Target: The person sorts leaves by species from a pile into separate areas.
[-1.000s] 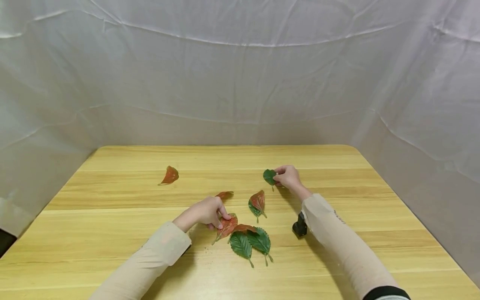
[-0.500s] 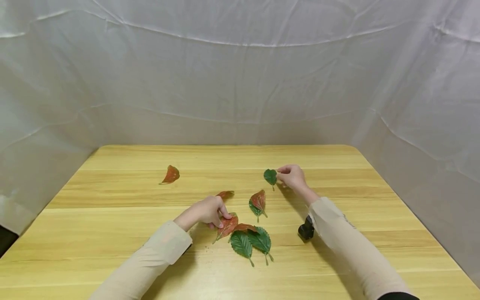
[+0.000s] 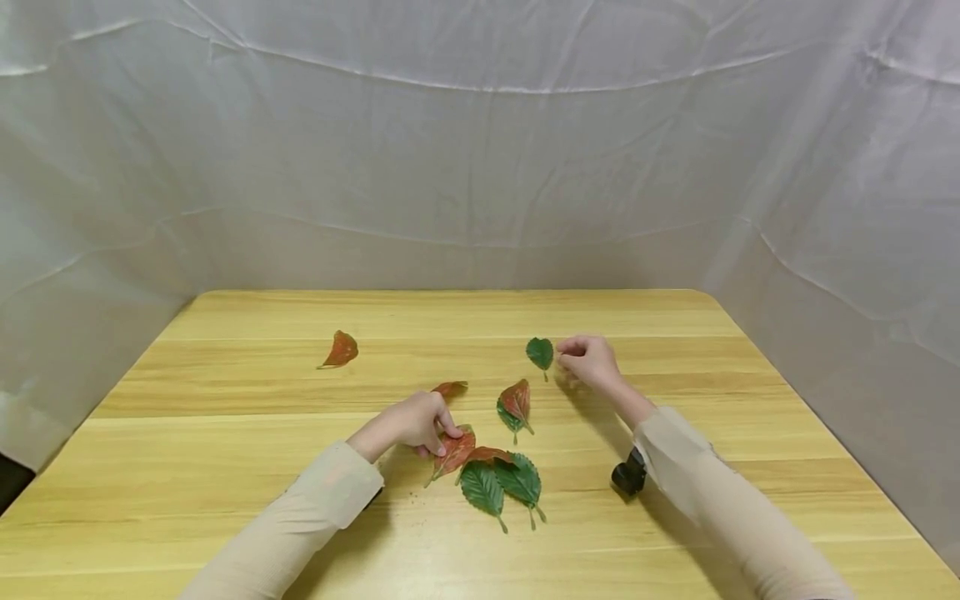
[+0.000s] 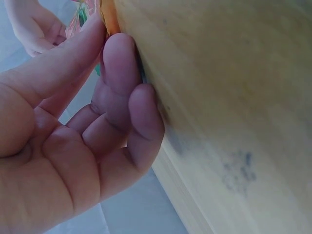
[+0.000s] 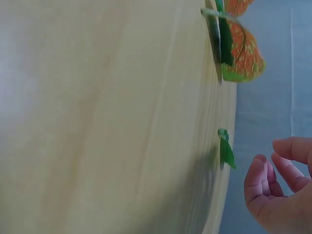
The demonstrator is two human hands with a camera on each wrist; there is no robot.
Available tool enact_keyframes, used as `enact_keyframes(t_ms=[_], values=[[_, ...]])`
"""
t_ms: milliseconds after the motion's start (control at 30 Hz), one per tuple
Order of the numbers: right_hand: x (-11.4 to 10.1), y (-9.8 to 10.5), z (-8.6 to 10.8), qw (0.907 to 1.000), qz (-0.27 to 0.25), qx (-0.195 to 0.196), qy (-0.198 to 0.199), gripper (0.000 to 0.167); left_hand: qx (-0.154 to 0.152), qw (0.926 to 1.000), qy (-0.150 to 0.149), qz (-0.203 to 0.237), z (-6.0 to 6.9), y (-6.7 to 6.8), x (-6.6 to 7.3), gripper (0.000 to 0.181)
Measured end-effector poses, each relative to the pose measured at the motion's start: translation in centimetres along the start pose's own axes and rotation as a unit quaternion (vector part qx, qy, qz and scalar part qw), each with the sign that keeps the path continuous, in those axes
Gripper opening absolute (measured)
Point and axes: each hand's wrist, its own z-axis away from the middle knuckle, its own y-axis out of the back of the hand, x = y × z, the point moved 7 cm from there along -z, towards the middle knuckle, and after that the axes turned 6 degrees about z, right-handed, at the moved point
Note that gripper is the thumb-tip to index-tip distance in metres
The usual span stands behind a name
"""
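1. Near leaves [image 3: 482, 488] overlap in a bunch, so my guess is the left hand [image 3: 420, 422] is on the leftmost one, a red leaf [image 3: 454, 454], just to steady it.
2. The far green leaf [image 3: 539, 353] lies alone on the table [image 3: 225, 467], probably so nothing covers it.
3. Left hand: thumb and finger pinching that red leaf.
4. Right hand [image 3: 591, 361]: just right of the green leaf, not touching, fingers loosely bent, gap at the thumb, holding nothing.

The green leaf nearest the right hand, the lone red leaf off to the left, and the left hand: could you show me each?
Green leaf [image 3: 540, 353]: head view, middle of its blade.
Lone red leaf [image 3: 343, 348]: head view, middle of its blade.
Left hand [image 3: 417, 421]: head view, back of the hand.
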Motion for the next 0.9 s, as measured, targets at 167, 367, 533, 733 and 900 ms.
enact_keyframes(t_ms=[167, 367, 533, 733, 900], values=[[-0.6, 0.0, 1.0, 0.9995, 0.003, -0.011, 0.030, 0.020, 0.000, 1.0000, -0.003, -0.005, 0.0, 0.1, 0.0, 0.026], [-1.1, -0.4, 2.2, 0.9984, -0.006, -0.027, 0.049, 0.020, -0.001, 1.0000, -0.005, -0.005, 0.0, 0.1, -0.1, 0.026], [-1.3, -0.9, 3.3, 0.9976, -0.020, -0.048, 0.045, 0.021, 0.002, 1.0000, -0.001, -0.005, 0.1, 0.1, -0.1, 0.026], [-1.8, -1.3, 4.5, 0.9954, -0.031, -0.067, 0.061, 0.022, -0.001, 1.0000, -0.002, -0.002, 0.2, 0.0, 0.1, 0.025], [-2.0, -1.7, 5.4, 0.9924, -0.048, -0.091, 0.068, 0.024, 0.002, 1.0000, 0.005, -0.004, 0.2, 0.0, 0.1, 0.025]])
